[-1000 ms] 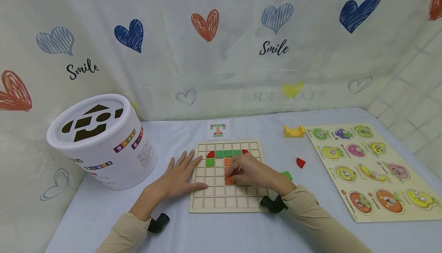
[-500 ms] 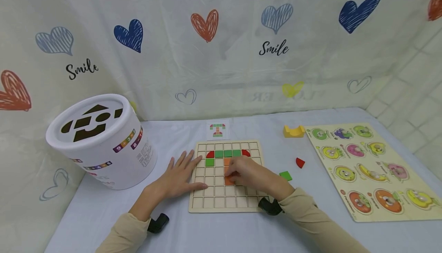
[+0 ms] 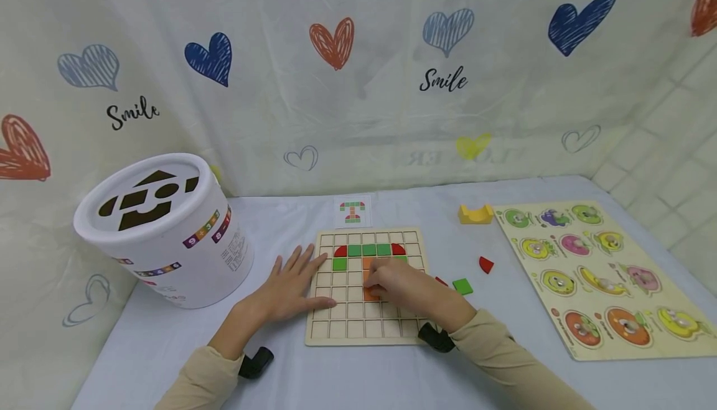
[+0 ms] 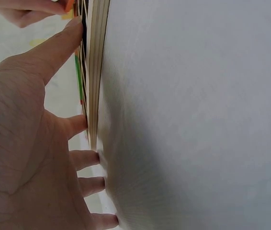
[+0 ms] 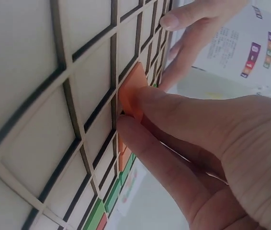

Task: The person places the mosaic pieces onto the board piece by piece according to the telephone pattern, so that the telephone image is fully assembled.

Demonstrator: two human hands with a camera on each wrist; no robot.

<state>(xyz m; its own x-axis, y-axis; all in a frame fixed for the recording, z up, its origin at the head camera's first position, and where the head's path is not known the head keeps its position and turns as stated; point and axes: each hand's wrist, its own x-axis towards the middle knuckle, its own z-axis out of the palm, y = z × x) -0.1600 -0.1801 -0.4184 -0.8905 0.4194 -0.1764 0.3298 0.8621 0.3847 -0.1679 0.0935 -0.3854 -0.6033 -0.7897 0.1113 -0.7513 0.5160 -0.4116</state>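
Note:
My right hand [image 3: 400, 280] is over the middle of a wooden grid board [image 3: 338, 329]. In the right wrist view, its thumb and forefinger pinch an orange square tile [image 5: 132, 88], which sits at a grid cell. More orange tiles [image 5: 124, 155] lie in line beyond it, partly hidden by the fingers. Along the board's upper part runs a row of green tiles [image 3: 368, 249] with a rounded red tile [image 3: 398, 249] at each end. Fingers spread, my left hand [image 3: 287, 288] rests on the board's left edge, its thumb reaching over the grid.
Behind the board lies a pattern card [image 3: 353, 211]. To the right are a loose green tile [image 3: 463, 286], a red quarter-round piece [image 3: 486, 265], a yellow arch block [image 3: 476, 214] and a fruit puzzle board [image 3: 551, 303]. A white bucket [image 3: 168, 260] stands at left.
My right hand has shifted slightly and its wrist has moved a little left, uncovering the loose green tile and a bit of red beside it. The left hand stays put.

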